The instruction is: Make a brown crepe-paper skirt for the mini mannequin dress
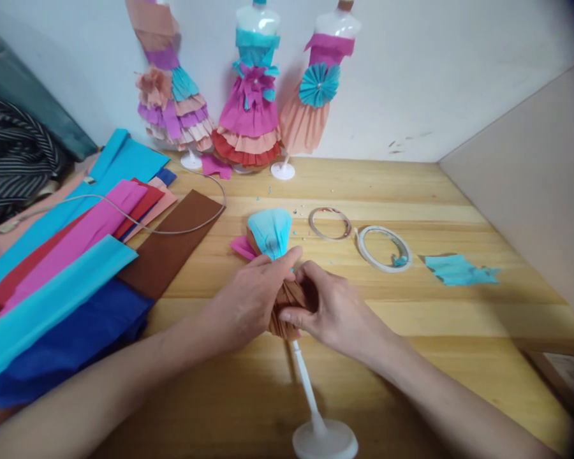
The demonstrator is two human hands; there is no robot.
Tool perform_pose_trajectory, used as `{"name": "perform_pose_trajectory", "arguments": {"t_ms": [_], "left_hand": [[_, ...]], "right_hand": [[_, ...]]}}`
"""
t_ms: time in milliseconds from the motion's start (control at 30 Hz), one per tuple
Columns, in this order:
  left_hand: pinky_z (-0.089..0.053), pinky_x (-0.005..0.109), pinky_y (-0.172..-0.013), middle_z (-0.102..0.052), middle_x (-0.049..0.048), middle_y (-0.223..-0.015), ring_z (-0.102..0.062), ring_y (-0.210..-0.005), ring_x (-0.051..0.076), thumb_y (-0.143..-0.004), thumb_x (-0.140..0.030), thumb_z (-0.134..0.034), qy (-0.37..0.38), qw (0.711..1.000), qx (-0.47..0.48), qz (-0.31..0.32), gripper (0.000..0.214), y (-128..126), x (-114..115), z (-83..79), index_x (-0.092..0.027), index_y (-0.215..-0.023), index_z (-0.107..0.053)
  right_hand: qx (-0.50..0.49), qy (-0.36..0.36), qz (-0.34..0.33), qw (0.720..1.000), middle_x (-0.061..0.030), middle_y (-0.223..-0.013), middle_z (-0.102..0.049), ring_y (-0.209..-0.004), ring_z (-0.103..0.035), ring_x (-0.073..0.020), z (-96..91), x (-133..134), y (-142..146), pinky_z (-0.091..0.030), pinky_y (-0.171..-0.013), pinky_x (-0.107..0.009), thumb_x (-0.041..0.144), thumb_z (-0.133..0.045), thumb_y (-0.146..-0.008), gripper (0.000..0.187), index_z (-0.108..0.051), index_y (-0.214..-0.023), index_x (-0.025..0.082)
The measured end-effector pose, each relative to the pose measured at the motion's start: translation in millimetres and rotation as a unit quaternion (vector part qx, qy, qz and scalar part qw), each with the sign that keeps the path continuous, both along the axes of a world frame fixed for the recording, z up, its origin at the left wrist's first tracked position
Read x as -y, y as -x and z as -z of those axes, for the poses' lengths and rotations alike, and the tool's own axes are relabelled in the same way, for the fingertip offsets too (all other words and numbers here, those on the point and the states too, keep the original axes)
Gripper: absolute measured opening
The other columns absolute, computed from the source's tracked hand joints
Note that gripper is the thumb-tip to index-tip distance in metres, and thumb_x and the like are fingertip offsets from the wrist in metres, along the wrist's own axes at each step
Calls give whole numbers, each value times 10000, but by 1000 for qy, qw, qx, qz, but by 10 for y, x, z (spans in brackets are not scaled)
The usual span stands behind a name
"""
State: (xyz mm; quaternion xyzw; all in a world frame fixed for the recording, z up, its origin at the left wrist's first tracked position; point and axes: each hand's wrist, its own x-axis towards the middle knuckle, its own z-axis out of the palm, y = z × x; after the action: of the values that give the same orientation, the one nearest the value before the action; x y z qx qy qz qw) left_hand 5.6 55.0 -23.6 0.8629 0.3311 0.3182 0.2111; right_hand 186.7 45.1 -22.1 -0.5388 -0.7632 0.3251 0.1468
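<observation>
Held mannequin (270, 231), one

Three standing mannequins (256, 118) line the wall (421, 76); two tape rings (387, 268) and one turquoise scrap (459, 269) lie right on the worktop (459, 325). Mid-worktop, left grip (249, 296) clasps the held mannequin's waist; right grip (339, 309) pinches its brown skirt (282, 326).
</observation>
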Motion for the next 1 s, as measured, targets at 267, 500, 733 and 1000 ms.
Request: {"name": "perform_pose_trajectory", "arguments": {"t_ms": [267, 500, 733, 1000], "left_hand": [[-547, 340, -831, -701, 110, -999, -645, -923, 184, -929, -193, -323, 33, 999, 12, -15, 381, 25, -4, -14, -87, -1275, -441], [-517, 341, -860, -719, 68, -980, -653, -937, 168, -902, -155, -372, 192, 978, 68, -54, 384, 19, -26, -60, -150, -1272, -474], [-510, 299, -838, -716, 68, -984, -653, -905, 143, -892, -138, -364, 215, 970, 110, -39, 410, 4, -18, -56, -142, -1292, -453], [-386, 241, -572, -624, 23, -669, -537, -612, 126, -852, -285, -487, 160, 963, 11, -215, 229, 66, -41, -266, -131, -783, -643]], "right_hand": [[-53, 89, -49, 993, 29, -663, -501, -578, -437, -126, -106, -65, -94, -320, -539, -251, 396, -651, -743, 292, -464, -843, 195], [-111, 67, 13, 991, 32, -608, -437, -574, -398, -119, 59, -168, -49, -312, -530, -247, 447, -441, -857, 306, -442, -688, 192], [-58, 18, 18, 998, 60, -567, -427, -529, -391, -107, 82, -175, 53, -285, -503, -237, 385, -597, -756, 268, -417, -666, 209], [-45, 18, 39, 998, 55, -552, -423, -526, -386, -114, 108, -180, 46, -292, -510, -242, 431, -608, -736, 321, -388, -643, 215]]}}
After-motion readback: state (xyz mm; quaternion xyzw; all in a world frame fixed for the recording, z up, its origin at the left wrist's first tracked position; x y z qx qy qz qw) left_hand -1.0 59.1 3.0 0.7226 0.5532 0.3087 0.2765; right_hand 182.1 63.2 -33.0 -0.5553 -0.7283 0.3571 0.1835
